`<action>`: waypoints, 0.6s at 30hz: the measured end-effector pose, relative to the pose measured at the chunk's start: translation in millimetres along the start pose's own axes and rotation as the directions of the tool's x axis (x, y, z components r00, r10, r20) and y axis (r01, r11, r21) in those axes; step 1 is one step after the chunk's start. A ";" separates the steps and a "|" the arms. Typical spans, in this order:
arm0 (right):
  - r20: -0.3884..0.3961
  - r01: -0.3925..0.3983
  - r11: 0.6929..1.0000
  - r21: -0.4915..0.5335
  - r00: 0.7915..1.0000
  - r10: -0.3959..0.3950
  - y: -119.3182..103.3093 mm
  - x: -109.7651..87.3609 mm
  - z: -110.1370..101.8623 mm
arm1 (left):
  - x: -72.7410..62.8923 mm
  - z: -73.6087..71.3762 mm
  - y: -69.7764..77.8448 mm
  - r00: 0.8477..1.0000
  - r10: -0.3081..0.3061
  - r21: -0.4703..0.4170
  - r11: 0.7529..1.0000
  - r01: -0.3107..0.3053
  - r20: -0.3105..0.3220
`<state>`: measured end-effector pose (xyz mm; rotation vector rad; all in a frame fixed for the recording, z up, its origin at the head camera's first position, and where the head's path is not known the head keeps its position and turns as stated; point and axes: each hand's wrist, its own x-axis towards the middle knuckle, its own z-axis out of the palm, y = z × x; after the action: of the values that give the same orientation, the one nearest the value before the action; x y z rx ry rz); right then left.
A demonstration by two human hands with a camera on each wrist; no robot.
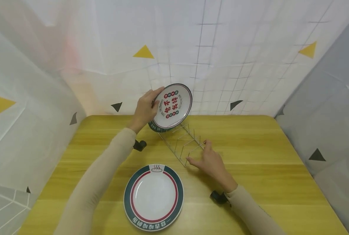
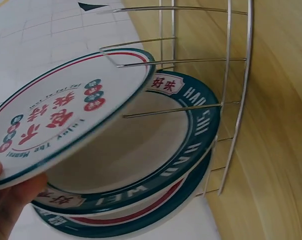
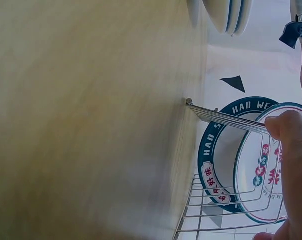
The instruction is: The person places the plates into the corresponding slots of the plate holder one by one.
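My left hand [image 1: 146,107] grips the left edge of a white plate [image 1: 174,106] with red characters, holding it tilted above the far end of a wire plate rack [image 1: 182,143]. Behind it, a plate with a green lettered rim [image 2: 203,120] stands in the rack. Another green-rimmed plate [image 2: 141,227] shows behind that one in the left wrist view. My right hand [image 1: 211,161] holds the rack's near end between thumb and index finger. The held plate's lower edge is close to the wires; I cannot tell whether it touches them.
A large plate with a green and red rim [image 1: 154,197] lies on the wooden table [image 1: 251,195] in front of the rack. Stacked plates [image 3: 231,15] show in the right wrist view. A white sheet [image 1: 245,65] with yellow and black triangles hangs behind the table.
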<state>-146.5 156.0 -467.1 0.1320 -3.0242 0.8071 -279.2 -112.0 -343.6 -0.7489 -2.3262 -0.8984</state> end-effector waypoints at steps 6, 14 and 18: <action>-0.004 -0.003 1.000 0.007 1.000 0.003 -1.4 -0.4 0.2 | -11.2 11.9 -1.8 0.995 0.055 0.026 0.998 -0.058 0.081; -0.005 0.002 1.000 0.009 1.000 -0.002 -3.6 -1.5 0.2 | -23.4 15.3 -8.0 0.991 0.048 0.012 0.999 -0.050 0.125; -0.014 -0.008 1.000 0.001 1.000 0.008 -1.7 -1.9 1.1 | -22.3 10.7 -8.6 0.977 0.037 0.008 0.999 -0.039 0.209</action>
<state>-144.4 154.1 -467.3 0.1138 -3.0135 0.8071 -272.1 -116.4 -368.3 -0.9191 -2.4869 -0.8224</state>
